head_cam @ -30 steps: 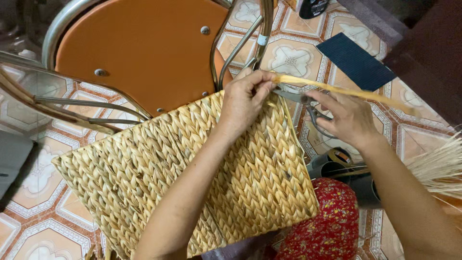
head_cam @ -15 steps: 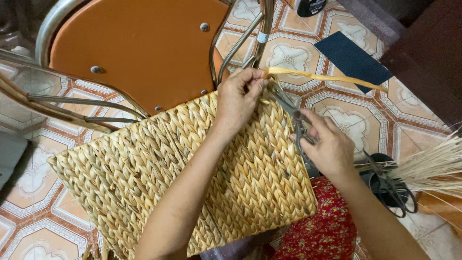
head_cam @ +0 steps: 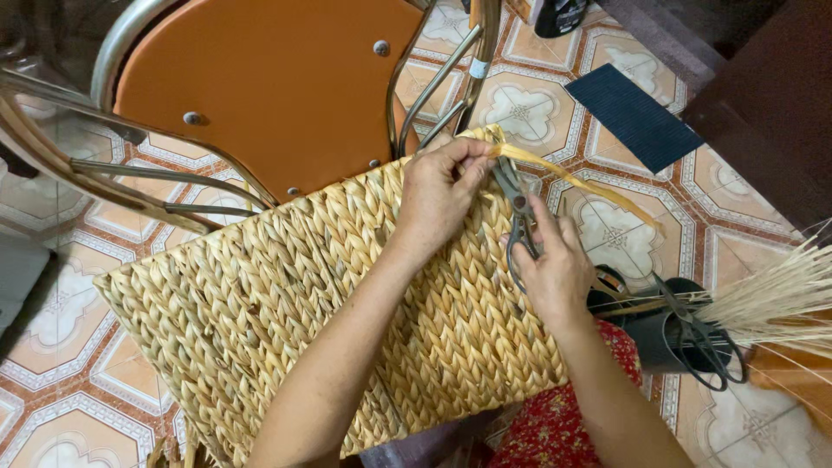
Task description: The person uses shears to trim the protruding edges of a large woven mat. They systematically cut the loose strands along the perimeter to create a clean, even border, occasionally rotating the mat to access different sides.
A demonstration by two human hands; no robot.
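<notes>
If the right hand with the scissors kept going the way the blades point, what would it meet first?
Probably the yellow strand that the left hand pinches at the corner of the woven mat: the tips of the scissors in the right hand already sit right by it.

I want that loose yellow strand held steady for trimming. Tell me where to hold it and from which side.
Pinch the yellow strand close to where it leaves the woven mat's top corner, coming from the left as the left hand does. It is flat and limp and trails right over the floor tiles, so only the rooted end stays firm. That leaves the right side free for the scissors in the right hand.
</notes>
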